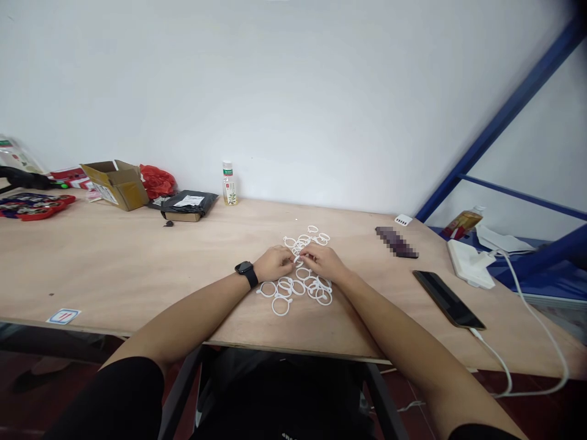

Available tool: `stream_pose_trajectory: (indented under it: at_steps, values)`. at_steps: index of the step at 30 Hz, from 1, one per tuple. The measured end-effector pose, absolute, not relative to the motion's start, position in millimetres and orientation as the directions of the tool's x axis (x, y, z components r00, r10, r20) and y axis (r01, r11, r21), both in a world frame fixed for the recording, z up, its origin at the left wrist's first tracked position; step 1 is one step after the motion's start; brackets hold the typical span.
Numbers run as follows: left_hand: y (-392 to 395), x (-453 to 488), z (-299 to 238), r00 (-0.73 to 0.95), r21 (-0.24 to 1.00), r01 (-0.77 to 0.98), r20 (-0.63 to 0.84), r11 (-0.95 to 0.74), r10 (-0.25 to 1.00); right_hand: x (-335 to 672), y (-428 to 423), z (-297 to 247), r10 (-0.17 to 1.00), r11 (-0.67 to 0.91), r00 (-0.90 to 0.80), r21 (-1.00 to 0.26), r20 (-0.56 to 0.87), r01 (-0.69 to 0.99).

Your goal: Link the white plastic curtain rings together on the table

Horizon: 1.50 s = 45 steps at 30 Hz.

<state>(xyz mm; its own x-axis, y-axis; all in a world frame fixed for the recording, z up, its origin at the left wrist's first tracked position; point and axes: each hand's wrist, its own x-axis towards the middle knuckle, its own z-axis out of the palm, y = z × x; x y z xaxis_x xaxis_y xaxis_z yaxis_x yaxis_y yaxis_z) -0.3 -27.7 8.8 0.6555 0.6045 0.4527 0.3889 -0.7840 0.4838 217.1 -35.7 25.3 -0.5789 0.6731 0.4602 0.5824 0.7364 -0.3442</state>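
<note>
Several white plastic rings (280, 305), with small tabs on their rims, lie loose on the wooden table in front of me. Some overlap near the front, and others sit beyond my hands. My left hand (274, 263), with a black watch on its wrist, is closed, fingertips together at the middle of the rings. Facing it, my right hand (326, 261) pinches with thumb and forefinger. A white ring (298, 261) shows between the two sets of fingertips, partly hidden by them. Both hands appear to grip it.
A bottle (230, 183) stands by the wall, left of it a black parcel (190, 203) and an open cardboard box (117, 185). At right lie a phone (448, 298) with a white cable, a blurred dark object (397, 242) and a white power strip (468, 264). Blue metal framing (495, 125) rises beyond.
</note>
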Motion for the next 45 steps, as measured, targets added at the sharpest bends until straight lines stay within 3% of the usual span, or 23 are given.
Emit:
stream_pose_trajectory:
  at_steps: [8,26,45]
  values:
    - [-29.1,0.4,12.8,0.626,0.495,0.426,0.443,-0.757,0.642,220.3,-31.9,20.5,0.747,0.665,-0.519,-0.477,0.417,0.574]
    - [-34.7,0.2,16.4,0.539,0.716,0.312,0.408,-0.624,0.737,221.0,-34.1,24.1,0.750,0.661,-0.516,-0.502,0.414,0.557]
    - [-34.2,2.3,12.5,0.568,0.748,0.288,0.370,-0.599,0.735,218.6,-36.6,25.8,0.774,0.627,-0.495,-0.583,0.394,0.516]
